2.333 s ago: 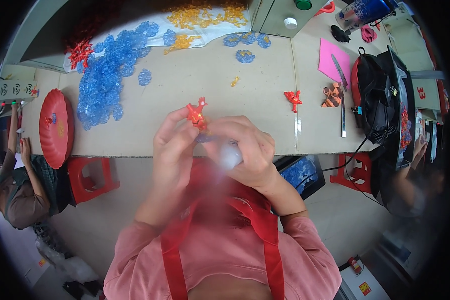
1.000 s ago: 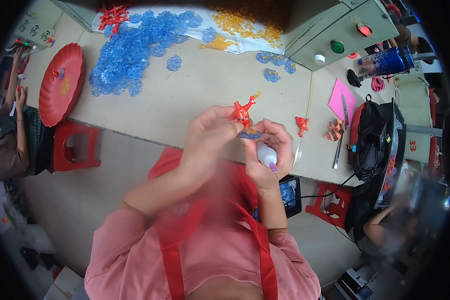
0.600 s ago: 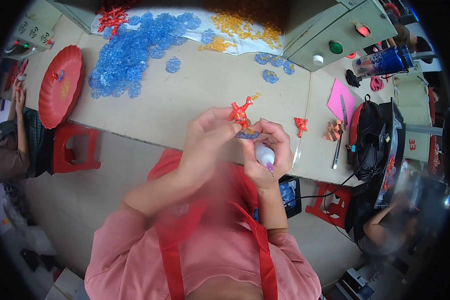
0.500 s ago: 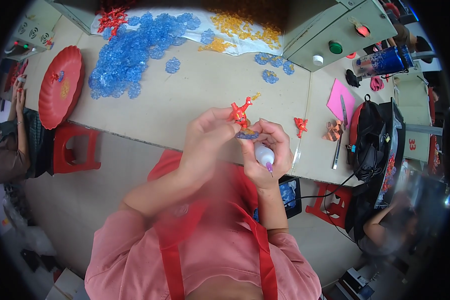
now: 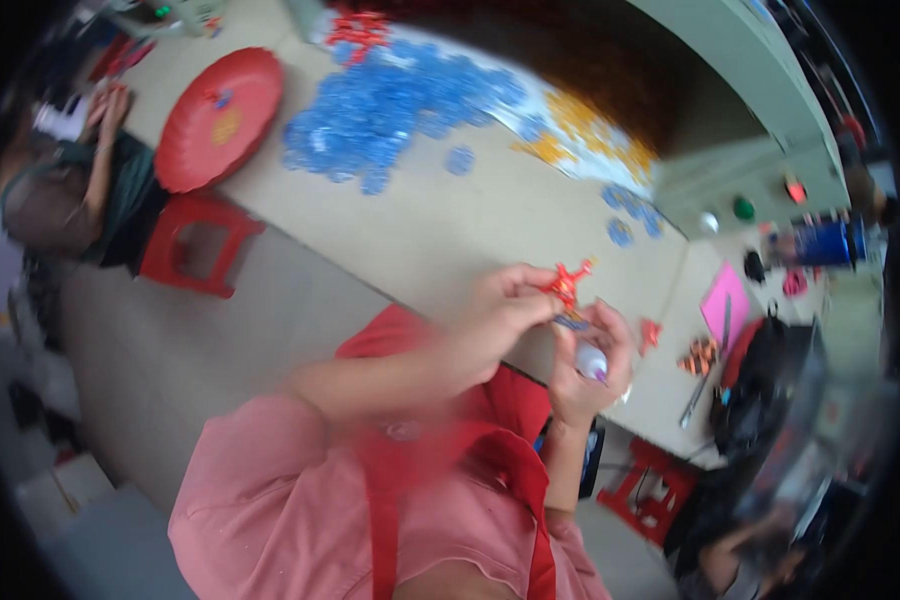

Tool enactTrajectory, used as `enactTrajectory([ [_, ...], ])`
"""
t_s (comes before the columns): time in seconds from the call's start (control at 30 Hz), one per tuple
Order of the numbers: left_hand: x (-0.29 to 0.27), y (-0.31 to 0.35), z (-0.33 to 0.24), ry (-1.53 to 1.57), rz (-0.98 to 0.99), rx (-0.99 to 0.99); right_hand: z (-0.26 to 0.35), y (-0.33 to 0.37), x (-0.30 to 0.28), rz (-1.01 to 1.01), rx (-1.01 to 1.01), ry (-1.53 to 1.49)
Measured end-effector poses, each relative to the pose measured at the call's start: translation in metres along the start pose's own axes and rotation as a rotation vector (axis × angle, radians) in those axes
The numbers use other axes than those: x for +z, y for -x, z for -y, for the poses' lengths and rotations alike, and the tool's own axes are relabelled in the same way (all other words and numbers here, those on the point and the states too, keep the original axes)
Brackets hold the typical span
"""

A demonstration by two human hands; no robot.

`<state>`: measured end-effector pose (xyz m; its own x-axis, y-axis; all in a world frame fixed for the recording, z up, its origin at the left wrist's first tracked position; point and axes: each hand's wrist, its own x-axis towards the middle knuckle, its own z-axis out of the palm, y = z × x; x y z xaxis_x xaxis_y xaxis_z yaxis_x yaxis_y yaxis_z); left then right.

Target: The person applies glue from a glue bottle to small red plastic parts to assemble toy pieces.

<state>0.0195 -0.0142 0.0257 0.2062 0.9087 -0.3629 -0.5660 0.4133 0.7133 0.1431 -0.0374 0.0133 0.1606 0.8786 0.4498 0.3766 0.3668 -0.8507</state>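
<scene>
My left hand [image 5: 505, 310] pinches a small red toy figure [image 5: 567, 285] with fingers and thumb. Just under the figure, a translucent blue disc-shaped base [image 5: 571, 322] is gripped by the thumb and fingers of my right hand [image 5: 615, 350]. The figure stands against the base; whether the two are joined I cannot tell. Tucked in the right palm is a white squeeze bottle [image 5: 591, 360] with a purple needle tip pointing down toward me. Beyond that hand, another small red figure [image 5: 650, 335] lies on the table. Motion blurs fine details.
Clear blue pieces [image 5: 360, 120] are heaped at the far left, amber pieces [image 5: 600, 130] on white sheeting beyond. A red scalloped plate [image 5: 190, 125] stands left, near a co-worker [image 5: 65, 200]. To the right are a pink sheet [image 5: 722, 300], a black bag [image 5: 750, 385] and a green-grey cabinet [image 5: 770, 195].
The view has swung and tilted, so the table and both hands appear farther right. My hands keep the same hold on the figure, base and bottle.
</scene>
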Motion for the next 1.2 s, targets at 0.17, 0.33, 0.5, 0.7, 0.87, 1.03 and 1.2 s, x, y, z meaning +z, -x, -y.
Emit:
enactTrajectory([
  [0.17,-0.013,-0.003,-0.006,0.076,-0.065,-0.053,0.002,-0.008,0.012,0.097,-0.008,0.062],
  [0.33,-0.048,-0.009,-0.028,0.127,-0.021,0.017,0.027,-0.016,0.044,0.096,0.03,0.032],
  [0.5,-0.126,-0.027,-0.145,-0.189,-0.427,0.793,0.015,-0.017,0.034,0.099,-0.038,0.074],
  [0.7,-0.329,-0.061,-0.266,-0.862,-1.206,0.844,0.011,-0.012,0.025,0.161,0.025,0.143],
  [0.87,-0.367,-0.073,-0.279,-1.133,-1.366,0.406,0.006,-0.009,0.023,0.173,0.028,0.122],
  [1.03,-0.321,-0.07,-0.27,-1.252,-1.372,0.263,-0.003,-0.007,0.011,0.141,0.105,0.142],
  [1.2,-0.237,-0.1,-0.244,-1.723,-0.876,1.005,0.0,-0.008,0.013,0.171,0.088,0.144],
])
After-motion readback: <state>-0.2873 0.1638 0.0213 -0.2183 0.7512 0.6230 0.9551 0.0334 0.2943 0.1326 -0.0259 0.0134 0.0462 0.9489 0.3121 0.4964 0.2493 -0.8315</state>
